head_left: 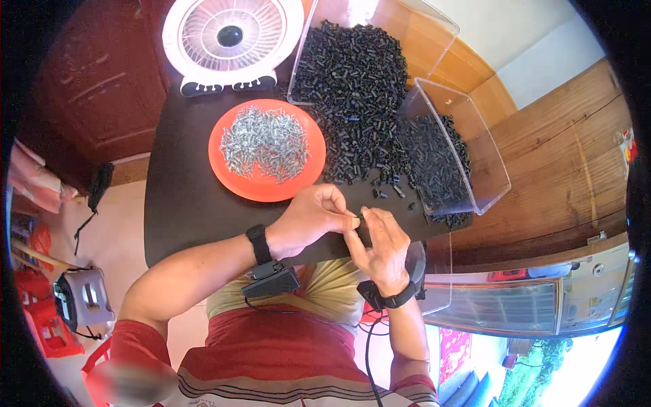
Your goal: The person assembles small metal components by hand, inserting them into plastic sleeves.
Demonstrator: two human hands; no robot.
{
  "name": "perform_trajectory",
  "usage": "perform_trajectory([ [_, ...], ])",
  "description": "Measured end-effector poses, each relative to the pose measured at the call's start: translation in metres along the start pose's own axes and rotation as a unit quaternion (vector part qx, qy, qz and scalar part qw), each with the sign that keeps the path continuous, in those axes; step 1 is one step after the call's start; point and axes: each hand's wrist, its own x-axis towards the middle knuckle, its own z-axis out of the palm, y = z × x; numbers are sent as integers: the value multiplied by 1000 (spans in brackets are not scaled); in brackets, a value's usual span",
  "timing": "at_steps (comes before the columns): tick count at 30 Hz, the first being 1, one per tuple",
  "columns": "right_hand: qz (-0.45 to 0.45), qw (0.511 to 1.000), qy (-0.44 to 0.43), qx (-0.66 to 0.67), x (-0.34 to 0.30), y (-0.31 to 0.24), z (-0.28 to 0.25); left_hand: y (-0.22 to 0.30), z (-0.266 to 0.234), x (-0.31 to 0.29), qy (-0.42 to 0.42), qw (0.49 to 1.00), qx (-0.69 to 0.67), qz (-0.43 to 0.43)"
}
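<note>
My left hand (313, 216) and my right hand (383, 243) meet over the table's near edge, fingertips almost touching. Between them a small dark piece (360, 216) barely shows, mostly covered by the fingers. The left thumb and forefinger are pinched together; what they hold, if anything, is hidden. The right thumb and fingers close around the dark piece. Just beyond the left hand sits a round orange-red plate (224, 178) with a heap of small silvery metal pieces (264, 141). Past the right hand spreads a large pile of small black cylindrical parts (359, 129).
Clear plastic bins (498, 178) lie tipped at the back and right, black parts spilling out onto the dark table (183, 224). A white fan (230, 37) stands at the back left. Wooden panelling (542, 163) borders the right side. A cable (369, 353) hangs from the right wrist's strapped device.
</note>
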Motion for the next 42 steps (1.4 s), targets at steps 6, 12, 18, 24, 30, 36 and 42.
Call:
perform_trajectory([
  [6, -14, 1000, 0, 0, 1, 1, 4, 1, 0, -1, 9, 1000, 6, 2],
  [12, -33, 999, -7, 18, 1, 3, 6, 1, -5, 0, -19, 1000, 13, -10],
  [18, 9, 997, 4, 73, 5, 6, 5, 2, 2, -1, -1, 999, -31, -13],
  [24, 35, 996, -5, 80, 3, 8, 4, -2, -3, 2, -24, 999, -42, -17],
  [30, 36, 997, -12, 74, 5, 6, 2, 2, -2, 0, -22, 999, -19, -21],
  [36, -1, 997, 15, 73, 6, 6, 7, -1, -4, 2, -22, 999, -44, -22],
  [42, 14, 997, 22, 74, 7, 6, 7, -2, -5, 2, -15, 998, -58, -21],
])
